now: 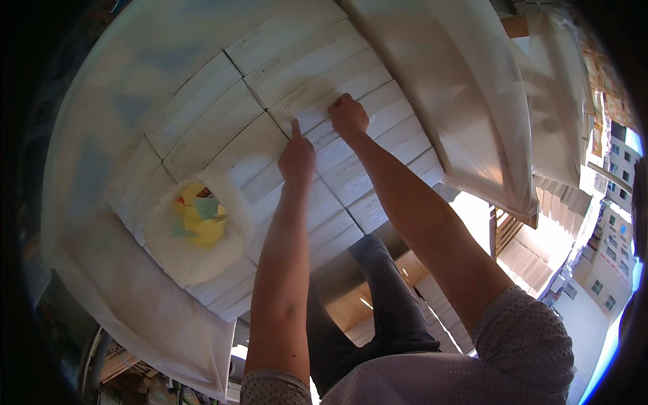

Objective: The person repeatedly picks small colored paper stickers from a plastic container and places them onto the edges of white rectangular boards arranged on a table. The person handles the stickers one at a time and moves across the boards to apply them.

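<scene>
Below me lies a block of long white boxes (229, 88) packed side by side, with small printing on their faces. My left hand (297, 162) is over the middle of the boxes, its index finger stretched out against a box and the other fingers curled. Just right of it and a little farther away, my right hand (349, 116) is closed at the box faces. What its fingers hold, if anything, is hidden. A whitish, cloudy-looking piece (162, 239) rests at the near left of the boxes, with yellow and green scraps (202, 219) on or in it.
Translucent plastic sheeting (466, 94) hangs around the boxes on several sides. Stacked flat boards or cartons (540, 250) stand to the right, with pale buildings (601, 270) beyond. Wooden slats (121, 364) show at the lower left. My legs (388, 297) are close to the near edge.
</scene>
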Action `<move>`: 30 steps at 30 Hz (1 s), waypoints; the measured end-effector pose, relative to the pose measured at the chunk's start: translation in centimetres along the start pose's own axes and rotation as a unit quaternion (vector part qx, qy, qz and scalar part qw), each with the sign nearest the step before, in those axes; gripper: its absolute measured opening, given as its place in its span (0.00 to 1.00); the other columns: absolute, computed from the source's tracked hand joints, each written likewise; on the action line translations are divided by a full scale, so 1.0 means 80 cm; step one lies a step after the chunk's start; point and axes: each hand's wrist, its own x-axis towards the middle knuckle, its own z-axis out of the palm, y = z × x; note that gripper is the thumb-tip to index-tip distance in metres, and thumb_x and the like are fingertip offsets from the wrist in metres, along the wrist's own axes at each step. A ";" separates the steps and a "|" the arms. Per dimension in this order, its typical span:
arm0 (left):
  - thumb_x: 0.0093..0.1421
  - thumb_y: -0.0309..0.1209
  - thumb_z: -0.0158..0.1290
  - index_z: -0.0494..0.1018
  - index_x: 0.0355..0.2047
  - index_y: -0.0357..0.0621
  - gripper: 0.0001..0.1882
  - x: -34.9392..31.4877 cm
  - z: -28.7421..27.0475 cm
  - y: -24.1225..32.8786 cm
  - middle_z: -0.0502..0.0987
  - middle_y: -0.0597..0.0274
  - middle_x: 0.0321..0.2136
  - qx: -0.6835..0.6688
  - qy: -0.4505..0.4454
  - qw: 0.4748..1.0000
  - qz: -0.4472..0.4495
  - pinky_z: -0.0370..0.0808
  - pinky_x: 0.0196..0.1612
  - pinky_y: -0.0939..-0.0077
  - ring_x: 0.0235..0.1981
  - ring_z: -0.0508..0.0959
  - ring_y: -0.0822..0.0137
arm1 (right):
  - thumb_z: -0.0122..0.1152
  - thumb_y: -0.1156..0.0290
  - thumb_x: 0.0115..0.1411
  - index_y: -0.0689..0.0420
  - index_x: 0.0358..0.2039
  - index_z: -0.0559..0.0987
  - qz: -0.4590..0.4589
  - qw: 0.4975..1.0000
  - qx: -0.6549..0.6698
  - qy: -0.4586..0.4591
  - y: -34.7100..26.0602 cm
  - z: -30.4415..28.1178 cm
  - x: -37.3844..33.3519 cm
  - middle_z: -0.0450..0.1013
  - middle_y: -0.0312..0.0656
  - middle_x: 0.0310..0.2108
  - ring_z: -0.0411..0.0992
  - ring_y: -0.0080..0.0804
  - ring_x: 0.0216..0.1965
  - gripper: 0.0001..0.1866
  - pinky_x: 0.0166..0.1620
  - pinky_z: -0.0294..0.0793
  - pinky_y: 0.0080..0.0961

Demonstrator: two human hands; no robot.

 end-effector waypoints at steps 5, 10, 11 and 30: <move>0.66 0.39 0.44 0.65 0.59 0.48 0.22 -0.043 -0.014 -0.013 0.80 0.46 0.34 -0.197 -0.008 0.980 -0.001 0.76 0.42 0.54 0.37 0.80 0.45 | 0.61 0.62 0.59 0.56 0.40 0.81 -0.081 0.977 0.164 -0.110 0.007 -0.034 -0.078 0.79 0.43 0.32 0.77 0.33 0.33 0.13 0.40 0.76 0.29; 0.67 0.48 0.45 0.74 0.40 0.40 0.22 -0.177 -0.060 -0.019 0.76 0.58 0.26 -0.705 -0.255 0.649 -0.127 0.68 0.22 0.72 0.20 0.73 0.67 | 0.65 0.64 0.55 0.54 0.45 0.81 -0.131 0.907 0.222 -0.333 0.038 -0.089 -0.220 0.77 0.39 0.36 0.76 0.32 0.36 0.16 0.40 0.75 0.30; 0.70 0.48 0.40 0.73 0.41 0.42 0.22 -0.201 -0.070 -0.018 0.75 0.59 0.23 -0.688 -0.265 0.651 -0.181 0.68 0.19 0.72 0.17 0.72 0.67 | 0.66 0.65 0.55 0.55 0.45 0.81 -0.115 0.907 0.212 -0.345 0.041 -0.099 -0.245 0.76 0.39 0.37 0.76 0.32 0.36 0.17 0.40 0.75 0.29; 0.72 0.50 0.34 0.70 0.50 0.41 0.26 -0.452 -0.238 -0.016 0.78 0.53 0.29 -0.699 -0.339 0.625 -0.078 0.72 0.20 0.73 0.21 0.77 0.64 | 0.60 0.66 0.62 0.64 0.39 0.82 -0.074 0.907 0.305 -0.280 -0.027 -0.279 -0.511 0.76 0.38 0.21 0.73 0.21 0.24 0.14 0.31 0.73 0.21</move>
